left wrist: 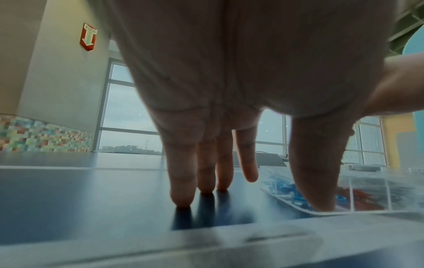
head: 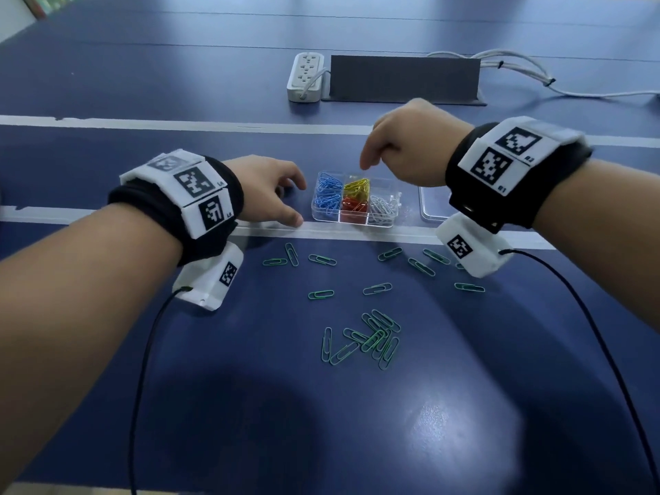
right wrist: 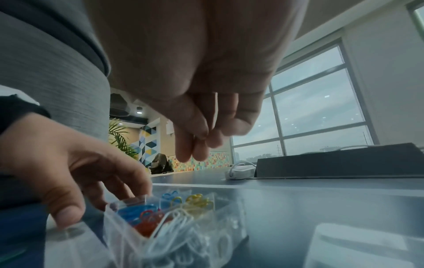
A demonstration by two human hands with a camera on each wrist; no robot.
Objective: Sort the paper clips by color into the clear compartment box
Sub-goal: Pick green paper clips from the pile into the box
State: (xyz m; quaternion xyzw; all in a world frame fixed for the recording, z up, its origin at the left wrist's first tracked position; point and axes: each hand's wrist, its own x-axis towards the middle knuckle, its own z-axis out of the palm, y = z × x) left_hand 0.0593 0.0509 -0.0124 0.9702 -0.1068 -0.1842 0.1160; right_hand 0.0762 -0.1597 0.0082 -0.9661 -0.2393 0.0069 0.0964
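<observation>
The clear compartment box (head: 384,223) stands on the blue table and holds blue, yellow, red and white clips in separate cells. My left hand (head: 291,201) rests beside its left side, fingers straight on the table, thumb (left wrist: 319,190) touching the box's (left wrist: 367,212) front corner. My right hand (head: 368,160) hovers over the yellow cell. Its fingers (right wrist: 195,152) hang down bunched against the thumb, and no clip shows between them. Several green clips lie loose in front of the box, some scattered (head: 321,259), some in a pile (head: 368,339).
The box's clear lid (head: 434,205) lies flat just right of it, under my right wrist. A white power strip (head: 307,76), a dark grey panel (head: 403,78) and white cables (head: 518,73) sit behind. White tape lines (head: 178,124) cross the table.
</observation>
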